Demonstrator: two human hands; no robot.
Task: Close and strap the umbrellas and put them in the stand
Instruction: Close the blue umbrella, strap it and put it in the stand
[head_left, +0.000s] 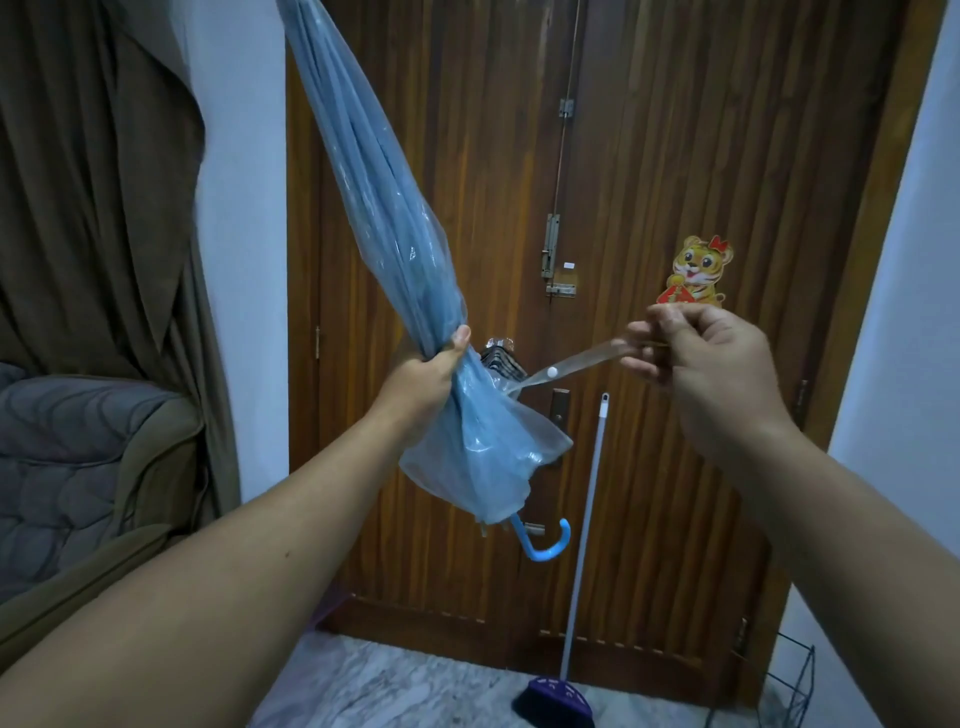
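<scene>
Translucent blue umbrella (384, 249), folded, held aslant in mid-air before the wooden door (649, 156), tip up past the top edge of view, curved blue handle (548, 543) hanging lowest. Left hand (423, 376) wrapped round the gathered canopy at its narrow waist, thumb pressed against the folds; below that grip the plastic billowing loose. Clear strap (563, 366) with a white snap button (552, 371) drawn out taut to the right, its free end pinched between thumb and fingertips of the right hand (696, 353).

Likely trouble: loose lower folds slipping out from under the strap if wrapped without first being twisted tight, leaving a baggy bundle; slick plastic sliding through the pinch under tension; snap missing its mate, whose place on the canopy cannot be made out; too hard a pull perhaps tearing the thin strap at its root.

Beyond, on the door: bolts, a latch, a handle partly hidden behind the canopy, a tiger sticker (698, 270). White-handled broom (582, 545) leaning against the door, purple head on the pale marble floor (415, 686). Wire stand (792, 680) low at the right, well apart from the umbrella. Brown curtain (104, 182) and a grey padded seat (67, 467) at the left; pale walls either side
</scene>
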